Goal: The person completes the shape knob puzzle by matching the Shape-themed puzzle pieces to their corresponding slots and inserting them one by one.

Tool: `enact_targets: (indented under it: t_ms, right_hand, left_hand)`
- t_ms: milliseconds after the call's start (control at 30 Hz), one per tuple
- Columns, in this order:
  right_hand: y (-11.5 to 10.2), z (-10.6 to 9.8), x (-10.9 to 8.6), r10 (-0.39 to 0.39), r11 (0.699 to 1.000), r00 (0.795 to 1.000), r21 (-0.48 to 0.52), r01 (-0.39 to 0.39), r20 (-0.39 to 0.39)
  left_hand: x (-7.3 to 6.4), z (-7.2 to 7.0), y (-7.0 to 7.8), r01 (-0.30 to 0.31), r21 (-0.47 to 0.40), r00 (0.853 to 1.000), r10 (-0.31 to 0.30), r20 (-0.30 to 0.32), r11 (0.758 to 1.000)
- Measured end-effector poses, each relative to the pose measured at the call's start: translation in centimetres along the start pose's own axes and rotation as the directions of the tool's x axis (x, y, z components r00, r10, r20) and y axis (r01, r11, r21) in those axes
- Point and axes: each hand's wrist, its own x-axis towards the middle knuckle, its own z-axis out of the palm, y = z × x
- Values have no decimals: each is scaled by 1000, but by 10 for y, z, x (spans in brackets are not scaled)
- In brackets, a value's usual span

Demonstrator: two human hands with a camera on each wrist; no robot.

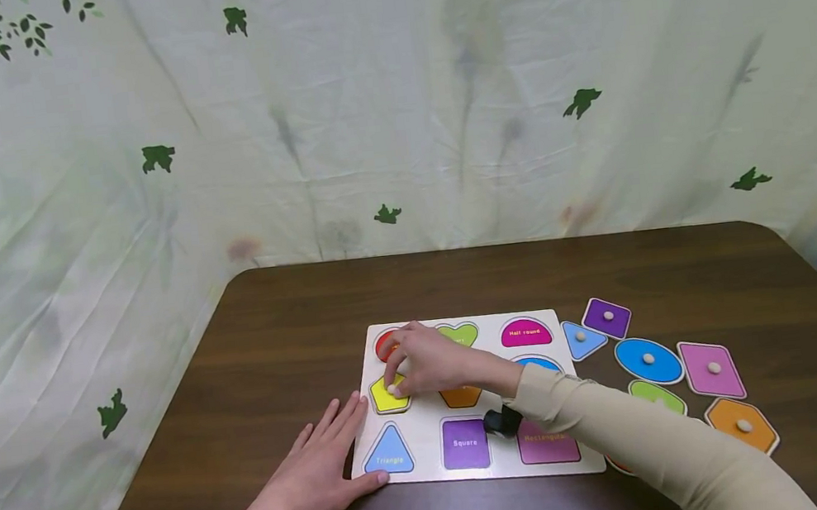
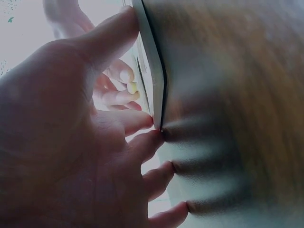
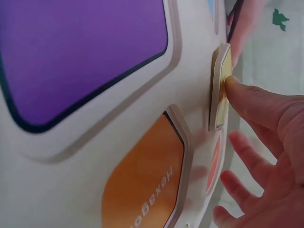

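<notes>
My right hand (image 1: pixel 430 361) reaches over a white shape puzzle board (image 1: pixel 427 459) and pinches the knob of a yellow pentagon puzzle piece (image 1: pixel 386 400). In the right wrist view, the pentagon piece (image 3: pixel 224 90) stands a little proud of the board; its recess is hidden beneath it. The other right fingers (image 3: pixel 244 190) are spread above the board. My left hand (image 1: pixel 312 473) lies at the board's left edge, its fingers extended on the table. Its thumb (image 2: pixel 111 35) touches the near left corner of the board in the left wrist view.
Right of the board lie loose knobbed pieces: purple square (image 1: pixel 594 316), blue triangle (image 1: pixel 574 333), blue oval (image 1: pixel 630 358), pink rectangle (image 1: pixel 703 355), green piece (image 1: pixel 655 393) and orange hexagon (image 1: pixel 728 417). My right sleeve (image 1: pixel 636 430) partly covers some. A patterned curtain (image 1: pixel 395 123) hangs behind the table (image 1: pixel 295 317).
</notes>
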Motion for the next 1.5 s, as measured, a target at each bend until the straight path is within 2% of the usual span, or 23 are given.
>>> enact_targets:
  t_ms: [200, 433, 833, 967, 1200, 1500]
  right_hand:
    - [-2, 1, 1, -18, 1000, 1000, -26, 17, -6]
    - [-3, 4, 1, 20, 1000, 1000, -15, -20, -9]
    - [1, 5, 1, 20, 1000, 999, -23, -20, -28]
    - [3, -1, -4, 21, 998, 999, 53, -19, -40]
    - [3, -15, -20, 68, 986, 994, 161, -53, -87]
    - [8, -32, -50, 123, 975, 982, 203, -92, -146]
  left_hand:
    - [0, 0, 0, -3, 11, 1000, 3, -7, 1000]
    - [0, 0, 0, -3, 6, 1000, 3, -6, 1000]
    - [0, -1, 0, -18, 10, 1000, 18, -16, 1000]
    - [0, -1, 1, -16, 5, 1000, 16, -12, 1000]
    - [2, -1, 1, 28, -2, 999, -28, 33, 1000]
    - [3, 0, 3, 47, -2, 998, -47, 40, 999]
